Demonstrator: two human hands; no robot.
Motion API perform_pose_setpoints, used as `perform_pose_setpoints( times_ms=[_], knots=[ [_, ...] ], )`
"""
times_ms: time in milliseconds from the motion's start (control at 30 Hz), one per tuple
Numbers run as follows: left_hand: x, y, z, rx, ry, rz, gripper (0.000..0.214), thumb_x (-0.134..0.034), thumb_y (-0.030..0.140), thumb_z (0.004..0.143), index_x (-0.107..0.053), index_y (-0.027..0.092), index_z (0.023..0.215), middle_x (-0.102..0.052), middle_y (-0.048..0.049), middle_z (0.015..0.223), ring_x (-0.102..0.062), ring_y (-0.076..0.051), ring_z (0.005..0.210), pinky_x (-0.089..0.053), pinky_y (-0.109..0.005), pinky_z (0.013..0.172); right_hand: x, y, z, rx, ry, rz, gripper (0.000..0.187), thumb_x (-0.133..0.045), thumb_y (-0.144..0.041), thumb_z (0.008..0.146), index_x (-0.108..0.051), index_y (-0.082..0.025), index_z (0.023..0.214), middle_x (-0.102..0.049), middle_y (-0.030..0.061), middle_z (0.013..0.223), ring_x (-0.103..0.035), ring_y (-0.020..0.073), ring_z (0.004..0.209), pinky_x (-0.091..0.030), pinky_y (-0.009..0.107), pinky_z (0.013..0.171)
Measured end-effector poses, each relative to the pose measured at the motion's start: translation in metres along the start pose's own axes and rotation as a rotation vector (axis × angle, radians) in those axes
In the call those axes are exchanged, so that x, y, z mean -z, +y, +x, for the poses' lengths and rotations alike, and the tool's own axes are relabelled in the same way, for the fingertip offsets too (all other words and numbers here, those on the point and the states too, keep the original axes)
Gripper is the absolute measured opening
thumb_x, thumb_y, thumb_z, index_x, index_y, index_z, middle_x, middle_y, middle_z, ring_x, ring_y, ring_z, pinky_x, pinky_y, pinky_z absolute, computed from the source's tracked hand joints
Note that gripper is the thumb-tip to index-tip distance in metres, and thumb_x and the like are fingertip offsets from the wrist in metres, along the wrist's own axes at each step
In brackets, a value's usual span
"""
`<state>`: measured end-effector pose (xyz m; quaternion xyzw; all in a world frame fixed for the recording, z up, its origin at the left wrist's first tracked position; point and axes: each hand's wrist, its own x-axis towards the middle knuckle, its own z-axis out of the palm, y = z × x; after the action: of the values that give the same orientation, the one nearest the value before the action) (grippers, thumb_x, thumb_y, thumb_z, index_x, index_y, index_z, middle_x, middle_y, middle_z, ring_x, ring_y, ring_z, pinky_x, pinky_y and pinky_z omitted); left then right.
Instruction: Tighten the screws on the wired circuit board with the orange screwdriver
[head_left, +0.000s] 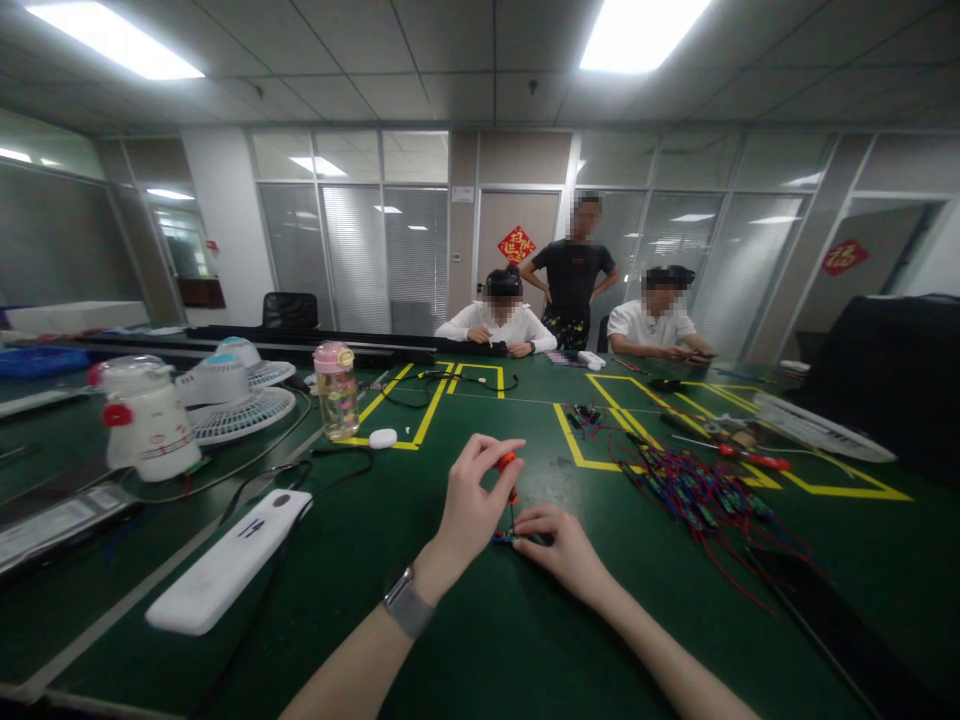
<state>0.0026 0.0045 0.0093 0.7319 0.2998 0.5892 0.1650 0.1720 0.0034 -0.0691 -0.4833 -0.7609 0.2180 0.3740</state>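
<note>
My left hand (480, 492), with a watch on its wrist, is closed around the orange handle of a screwdriver (511, 490). The screwdriver stands nearly upright, its thin dark shaft pointing down at a small circuit board (501, 538) on the green table. Beside the shaft, my right hand (559, 545) pinches the right end of that board between thumb and fingertips. Coloured wires seem to be at the board's left end. The exact spot where the tip meets the board is too small to make out.
To the right lies a tangled heap of wired circuit boards (694, 490), with a red-handled screwdriver (754, 457) behind it. At left are a white power bank-like case (232, 560), a drink bottle (337, 392), a white jug (146, 420) and fans (236, 410). Several people are across the table.
</note>
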Motion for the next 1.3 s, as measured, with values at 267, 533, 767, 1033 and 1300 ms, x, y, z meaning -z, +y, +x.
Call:
perform_pose_setpoints(
  times_ms=[267,533,767,1033,1300],
  knots=[
    [0.003,0.0,0.001,-0.029,-0.093,-0.012,0.021,-0.06,0.019,0.088,-0.07,0.021,0.107,-0.059,-0.004,0.092,-0.06,-0.016,0.083,-0.05,-0.028,0.078,0.001,-0.001,0.0,0.005,-0.009,0.011,0.013,-0.071,-0.017,0.074,-0.08,-0.021,0.082,-0.075,0.0071,0.093,-0.067,0.0235,0.091,-0.05,0.035,0.086],
    [0.0,0.005,-0.001,-0.024,-0.219,-0.077,0.027,-0.054,0.016,0.091,-0.066,0.024,0.115,-0.061,-0.0037,0.095,-0.061,-0.016,0.088,-0.05,-0.028,0.081,0.001,-0.001,0.0,0.001,0.001,0.021,0.013,-0.071,-0.017,0.073,-0.08,-0.022,0.081,-0.075,0.0068,0.093,-0.067,0.0238,0.09,-0.05,0.036,0.086],
    [-0.005,0.001,-0.007,-0.117,-0.192,0.124,0.045,-0.044,0.013,0.095,-0.045,0.026,0.138,-0.056,-0.008,0.12,-0.059,-0.017,0.102,-0.049,-0.034,0.093,0.002,-0.003,0.0,0.017,-0.024,0.001,0.014,-0.069,-0.016,0.076,-0.081,-0.023,0.081,-0.076,0.0066,0.092,-0.066,0.0235,0.091,-0.049,0.035,0.086],
    [-0.004,-0.005,-0.008,-0.068,-0.032,0.327,0.027,-0.055,0.028,0.093,-0.06,0.021,0.119,-0.057,-0.0065,0.104,-0.061,-0.018,0.086,-0.052,-0.032,0.078,0.002,-0.005,0.0,-0.005,-0.011,-0.005,0.014,-0.07,-0.017,0.074,-0.081,-0.021,0.083,-0.075,0.0079,0.094,-0.067,0.024,0.091,-0.05,0.035,0.086],
    [0.0,-0.006,-0.004,-0.053,0.026,0.298,0.022,-0.058,0.029,0.091,-0.065,0.02,0.111,-0.059,-0.0035,0.09,-0.06,-0.016,0.079,-0.052,-0.03,0.076,0.001,-0.004,-0.001,0.01,-0.008,-0.01,0.014,-0.069,-0.018,0.075,-0.08,-0.022,0.082,-0.076,0.0071,0.094,-0.067,0.024,0.091,-0.049,0.036,0.086]
  ],
)
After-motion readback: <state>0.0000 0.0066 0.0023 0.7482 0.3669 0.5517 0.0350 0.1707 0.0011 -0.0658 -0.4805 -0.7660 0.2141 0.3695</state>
